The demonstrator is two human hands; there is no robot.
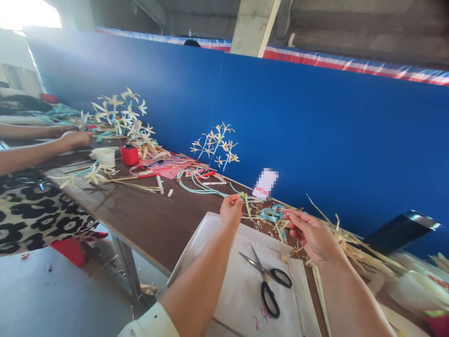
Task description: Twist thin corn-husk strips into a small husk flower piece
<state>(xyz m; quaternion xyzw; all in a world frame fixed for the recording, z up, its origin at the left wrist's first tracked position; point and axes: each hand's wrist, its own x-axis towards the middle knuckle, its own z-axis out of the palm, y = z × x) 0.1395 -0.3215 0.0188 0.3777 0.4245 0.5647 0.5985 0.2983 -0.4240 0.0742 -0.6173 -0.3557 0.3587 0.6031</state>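
Note:
My left hand (231,211) is closed in a pinch on a small green bud-like piece (242,194), held above the far edge of a white tray. To its right, my right hand (310,231) has thumb and fingers pressed together at the end of a curled light blue strip (271,214); exactly where they grip is hard to see. Black-handled scissors (267,277) lie with blades parted on the white sheet in the tray (229,304), between my forearms. Pale straw scraps (257,210) are scattered just beyond my hands.
Pale blue cords (196,187) curve across the brown table (168,220). Straw-coloured flowers (217,142) stand by the blue partition (336,145). At left, another person's hands (75,139) work near a red spool (129,155) and a white cup (104,156). Dried strips (368,257) lie at right.

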